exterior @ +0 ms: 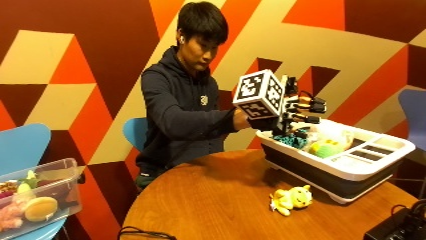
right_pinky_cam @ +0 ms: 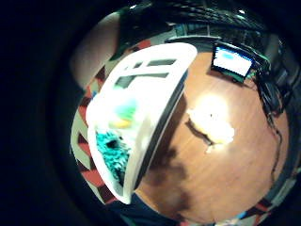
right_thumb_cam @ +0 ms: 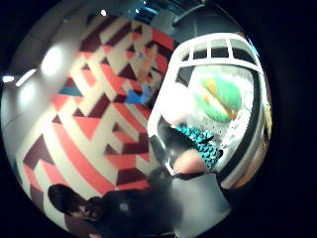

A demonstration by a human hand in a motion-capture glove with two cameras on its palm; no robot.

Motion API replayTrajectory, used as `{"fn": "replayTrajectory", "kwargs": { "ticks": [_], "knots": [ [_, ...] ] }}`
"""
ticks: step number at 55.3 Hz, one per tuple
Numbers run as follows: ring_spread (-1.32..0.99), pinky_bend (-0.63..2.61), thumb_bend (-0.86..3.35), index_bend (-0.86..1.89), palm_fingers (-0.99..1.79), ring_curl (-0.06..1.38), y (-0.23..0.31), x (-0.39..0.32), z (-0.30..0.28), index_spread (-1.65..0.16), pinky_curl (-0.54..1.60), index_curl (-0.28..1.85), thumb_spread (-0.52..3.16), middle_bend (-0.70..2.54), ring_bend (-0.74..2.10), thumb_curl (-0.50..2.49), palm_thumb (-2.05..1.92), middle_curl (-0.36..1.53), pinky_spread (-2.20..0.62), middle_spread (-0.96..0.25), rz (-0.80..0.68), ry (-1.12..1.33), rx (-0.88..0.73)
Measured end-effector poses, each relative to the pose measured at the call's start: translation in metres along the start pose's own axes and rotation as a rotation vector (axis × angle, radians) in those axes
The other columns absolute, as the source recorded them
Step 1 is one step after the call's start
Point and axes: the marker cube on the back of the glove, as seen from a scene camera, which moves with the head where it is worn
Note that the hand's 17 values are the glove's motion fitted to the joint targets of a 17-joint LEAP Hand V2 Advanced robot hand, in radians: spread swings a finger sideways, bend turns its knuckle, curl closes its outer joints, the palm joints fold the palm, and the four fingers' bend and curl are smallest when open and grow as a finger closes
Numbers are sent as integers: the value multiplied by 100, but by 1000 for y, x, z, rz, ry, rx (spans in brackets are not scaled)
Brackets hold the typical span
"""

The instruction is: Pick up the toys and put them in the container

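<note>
In the outside view my gloved right hand (exterior: 293, 112) hovers over the near end of the white container (exterior: 353, 171), which stands on the round wooden table (exterior: 213, 200). Its fingers stretch out straight and hold nothing I can see. Just beneath it a teal fuzzy toy (exterior: 293, 141) lies inside the container, beside a green and yellow ball toy (exterior: 324, 147). Both palm views look down into the container (right_pinky_cam: 155, 75) (right_thumb_cam: 218, 37) at the teal toy (right_pinky_cam: 113, 150) (right_thumb_cam: 200, 144) and the ball toy (right_pinky_cam: 124, 113) (right_thumb_cam: 220, 99). A yellow plush toy (exterior: 291, 198) (right_pinky_cam: 211, 125) lies on the table in front of the container.
A clear plastic box (exterior: 40, 195) with several items sits on a blue chair at the left. A black device (exterior: 396, 227) stands at the table's right front edge, and a small lit screen (right_pinky_cam: 231, 60) with cables is nearby. A cable (exterior: 143, 232) lies at the front edge.
</note>
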Motion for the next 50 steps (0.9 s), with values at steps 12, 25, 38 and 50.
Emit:
{"fn": "replayTrajectory", "kwargs": {
  "ticks": [12,25,38,50],
  "knots": [
    [-3,66,0,37,-11,20,10,59,-69,-21,33,50,129,17,15,49,26,32,6,1,115,214,75],
    [-2,60,1,38,-11,16,17,131,-82,-24,31,50,135,17,12,45,33,33,6,1,219,552,-200],
    [0,59,-1,40,-18,11,1,164,-32,-27,32,50,133,12,11,44,39,28,6,1,235,687,-414],
    [0,46,9,93,0,4,-2,180,20,-22,30,63,135,16,4,47,59,26,6,0,196,798,-460]
  ]
}}
